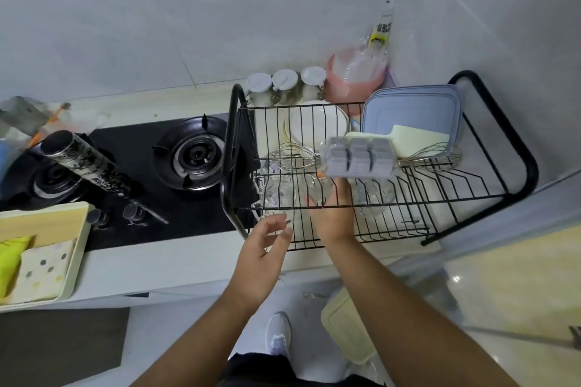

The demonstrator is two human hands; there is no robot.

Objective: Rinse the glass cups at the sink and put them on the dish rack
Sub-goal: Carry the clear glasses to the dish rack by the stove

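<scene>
The black wire dish rack [440, 195] stands on the counter right of the stove. Several clear glass cups sit on its lower level. My right hand [333, 214] reaches in over the front rail, thumb and fingers curled round one glass cup [319, 188]. To its left stands another glass cup [279, 195] with a small label, and a third glass cup [377, 195] stands to the right. My left hand [267, 248] hovers at the rack's front left corner, fingers relaxed and spread, holding nothing. No sink is in view.
The rack's upper level carries two whisks [292, 157], a grey ice tray [358, 157], a white bowl [317, 126] and a blue lidded box [412, 113]. A gas stove [195, 154] lies to the left. Jars [284, 86] line the wall. A tray with cloths [41, 258] sits at the left.
</scene>
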